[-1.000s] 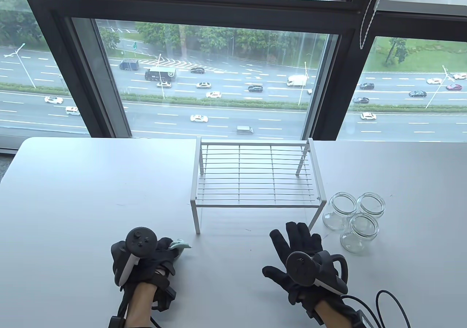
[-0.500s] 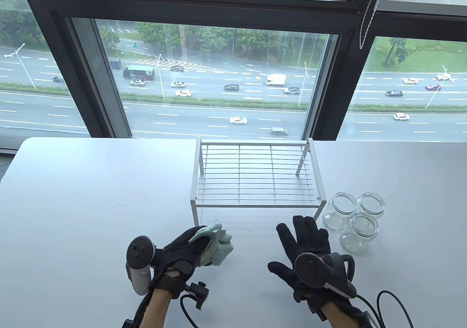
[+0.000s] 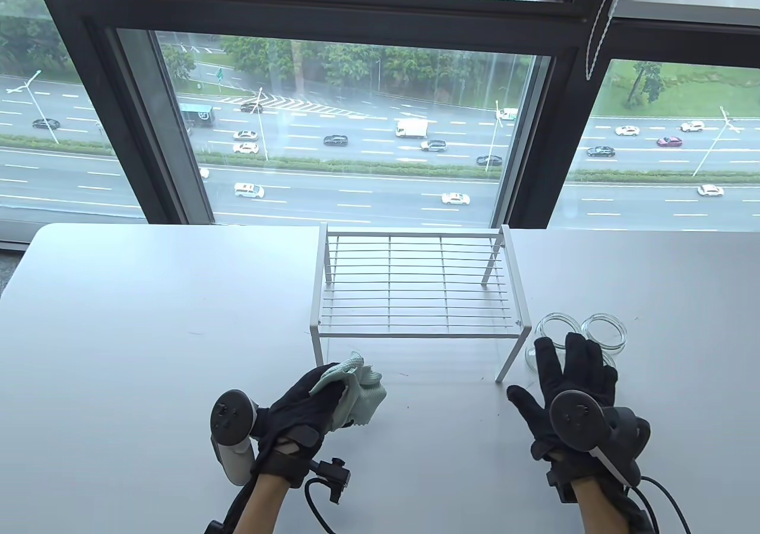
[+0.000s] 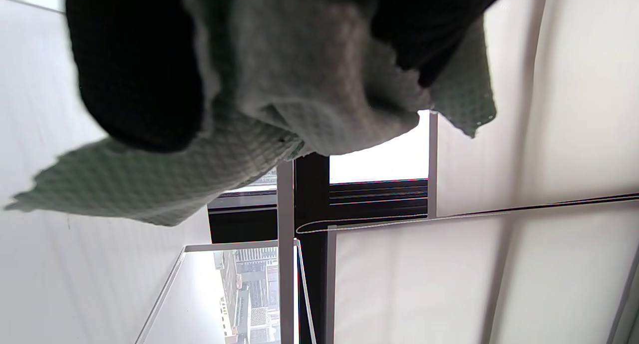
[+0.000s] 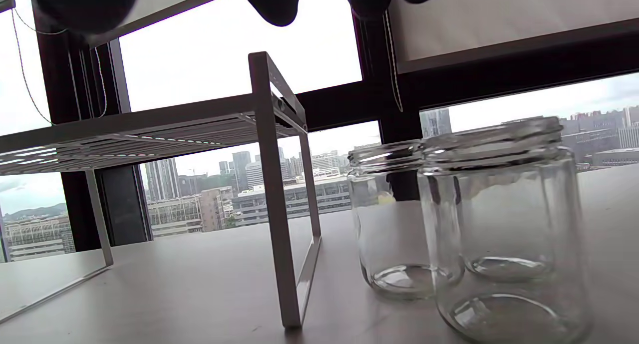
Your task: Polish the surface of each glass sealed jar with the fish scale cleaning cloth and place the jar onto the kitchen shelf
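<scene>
My left hand grips a pale green cleaning cloth near the front left leg of the white wire shelf. The cloth fills the top of the left wrist view, bunched in the dark fingers. My right hand hovers open, fingers spread, over three clear glass jars standing right of the shelf; it covers the nearest jar. In the right wrist view two jars stand close in front, beside the shelf's leg. The shelf top is bare.
The white table ends at a window wall behind the shelf. A blind cord hangs at the upper right. Glove cables trail at the bottom right.
My right hand has moved right from the table's middle to above the jars. My left hand turned and raised the cloth toward the shelf's left leg, then stayed there.
</scene>
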`<act>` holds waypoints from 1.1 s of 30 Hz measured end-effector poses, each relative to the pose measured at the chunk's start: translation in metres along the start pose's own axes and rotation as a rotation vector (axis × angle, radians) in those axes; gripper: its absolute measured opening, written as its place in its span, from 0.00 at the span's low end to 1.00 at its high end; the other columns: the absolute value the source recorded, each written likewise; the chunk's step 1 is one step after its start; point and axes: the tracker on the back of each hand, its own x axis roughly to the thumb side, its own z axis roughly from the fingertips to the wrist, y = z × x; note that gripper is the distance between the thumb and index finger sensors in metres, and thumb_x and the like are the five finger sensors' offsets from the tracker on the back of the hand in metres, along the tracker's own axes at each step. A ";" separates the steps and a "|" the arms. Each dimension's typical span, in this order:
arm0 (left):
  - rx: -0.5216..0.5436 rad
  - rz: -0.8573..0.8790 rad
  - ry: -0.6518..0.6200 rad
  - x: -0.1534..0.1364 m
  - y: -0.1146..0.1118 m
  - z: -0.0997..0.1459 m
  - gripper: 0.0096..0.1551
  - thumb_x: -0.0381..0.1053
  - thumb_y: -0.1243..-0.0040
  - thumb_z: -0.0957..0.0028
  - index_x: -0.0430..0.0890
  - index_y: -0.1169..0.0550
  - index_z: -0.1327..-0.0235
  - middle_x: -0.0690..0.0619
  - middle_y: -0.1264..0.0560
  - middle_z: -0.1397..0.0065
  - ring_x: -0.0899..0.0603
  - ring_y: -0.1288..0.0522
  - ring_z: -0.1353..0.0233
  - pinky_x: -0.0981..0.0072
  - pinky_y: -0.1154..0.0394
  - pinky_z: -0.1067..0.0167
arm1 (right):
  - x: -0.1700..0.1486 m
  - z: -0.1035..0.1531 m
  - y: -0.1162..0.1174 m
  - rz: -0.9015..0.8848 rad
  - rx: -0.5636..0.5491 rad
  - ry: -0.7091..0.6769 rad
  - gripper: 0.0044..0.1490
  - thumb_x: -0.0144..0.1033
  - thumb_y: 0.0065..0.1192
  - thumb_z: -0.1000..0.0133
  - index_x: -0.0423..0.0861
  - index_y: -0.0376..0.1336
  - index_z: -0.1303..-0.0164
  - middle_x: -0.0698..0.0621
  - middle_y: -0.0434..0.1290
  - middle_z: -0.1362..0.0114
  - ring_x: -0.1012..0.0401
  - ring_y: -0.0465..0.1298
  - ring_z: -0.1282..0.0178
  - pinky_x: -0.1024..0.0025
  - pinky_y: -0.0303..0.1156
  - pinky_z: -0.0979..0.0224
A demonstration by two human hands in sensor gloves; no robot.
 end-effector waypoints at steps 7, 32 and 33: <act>0.005 0.010 -0.030 0.002 -0.001 0.000 0.26 0.55 0.34 0.48 0.46 0.20 0.38 0.41 0.16 0.40 0.33 0.13 0.47 0.54 0.12 0.56 | -0.034 -0.005 0.005 0.058 0.034 0.245 0.55 0.68 0.58 0.52 0.58 0.48 0.15 0.36 0.43 0.11 0.37 0.45 0.14 0.30 0.42 0.21; -0.079 0.007 -0.050 0.004 -0.010 -0.001 0.27 0.55 0.34 0.47 0.47 0.20 0.38 0.41 0.16 0.39 0.33 0.14 0.46 0.53 0.12 0.56 | -0.057 -0.017 0.043 0.215 0.087 0.428 0.32 0.56 0.67 0.53 0.59 0.66 0.38 0.38 0.72 0.25 0.41 0.73 0.29 0.39 0.62 0.25; -0.082 0.006 -0.051 0.005 -0.010 -0.001 0.26 0.55 0.34 0.47 0.47 0.20 0.38 0.41 0.16 0.39 0.33 0.14 0.46 0.53 0.12 0.56 | -0.057 -0.017 0.041 0.231 0.077 0.424 0.31 0.56 0.68 0.54 0.59 0.67 0.40 0.38 0.73 0.27 0.41 0.74 0.30 0.39 0.63 0.26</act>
